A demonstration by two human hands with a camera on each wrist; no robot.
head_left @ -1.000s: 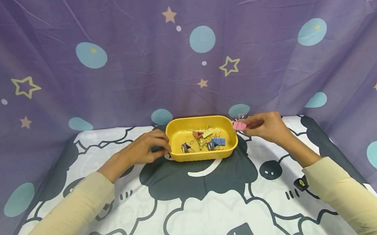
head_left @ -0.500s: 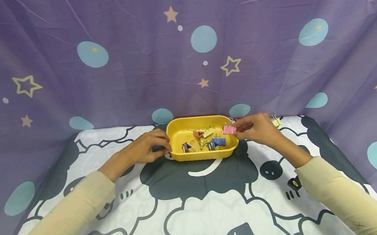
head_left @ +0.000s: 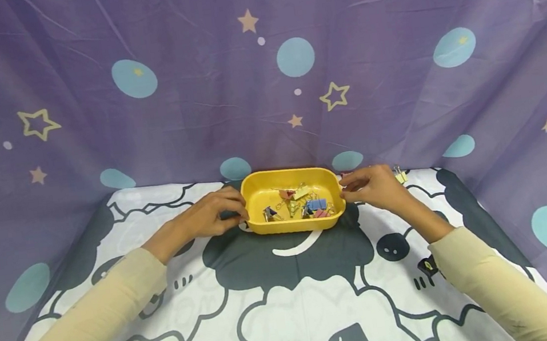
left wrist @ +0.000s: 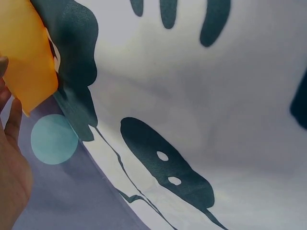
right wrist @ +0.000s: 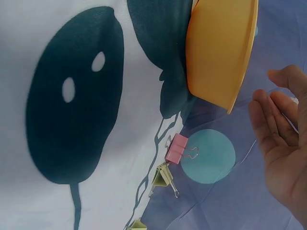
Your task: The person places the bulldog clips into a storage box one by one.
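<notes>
A yellow plastic basket (head_left: 286,227) stands at the far edge of the cloth, with several binder clips inside. Among them are a pink binder clip (head_left: 321,214), a light blue one (head_left: 316,204), a yellow one (head_left: 301,192) and a red one (head_left: 286,194). My left hand (head_left: 214,213) holds the basket's left end, fingers at its rim; the left wrist view shows fingertips against the basket wall (left wrist: 33,62). At the right end, my right hand (head_left: 371,185) hovers with loosely bent fingers, nothing between thumb and fingertips in the right wrist view.
Beside the basket's right end lie a pink binder clip (right wrist: 176,149), a yellow-green one (right wrist: 163,177) and another yellow-green one (right wrist: 137,225). A purple curtain (head_left: 184,119) rises right behind the basket. The cloth (head_left: 194,313) has a black and white cartoon print.
My right hand moved left to the basket carrying a pink binder clip, then let it go; that clip now lies inside, at the right front. The left hand stayed at the rim.
</notes>
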